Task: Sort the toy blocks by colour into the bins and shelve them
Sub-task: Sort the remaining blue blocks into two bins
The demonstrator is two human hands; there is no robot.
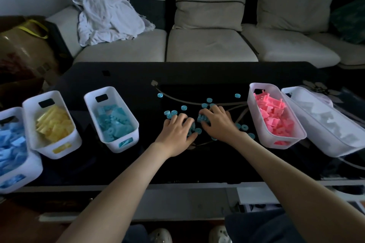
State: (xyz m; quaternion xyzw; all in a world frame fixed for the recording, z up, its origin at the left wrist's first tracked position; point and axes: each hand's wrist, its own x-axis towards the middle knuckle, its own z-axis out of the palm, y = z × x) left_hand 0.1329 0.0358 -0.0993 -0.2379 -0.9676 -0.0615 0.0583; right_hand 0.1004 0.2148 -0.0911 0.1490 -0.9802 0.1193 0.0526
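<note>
Small teal blocks (pixel 183 107), flat round rings with a hole in the middle, lie scattered at the centre of the black tabletop (pixel 128 77). The left hand (pixel 175 132) and right hand (pixel 219 124) lie side by side on the thickest cluster, fingers curled around some of them. A white teal bin (pixel 88 104) stands to the left and a pink bin (pixel 251 96) to the right.

Teal ring blocks (pixel 183 107) scattered over a glossy black table top (pixel 128 77) patterned with pale beige stems and flowers. White bins (pixel 110 89) filled by colour: light blue blocks (pixel 11 144), yellow blocks (pixel 54 124), teal blocks (pixel 116 122), pink blocks (pixel 275 118), white blocks (pixel 333 124). Behind, cream sofa cushions (pixel 209 16) with dark piping, a crumpled white cloth (pixel 106 17), and a brown bag (pixel 23 49) with a yellow strap (pixel 37 27).
</note>
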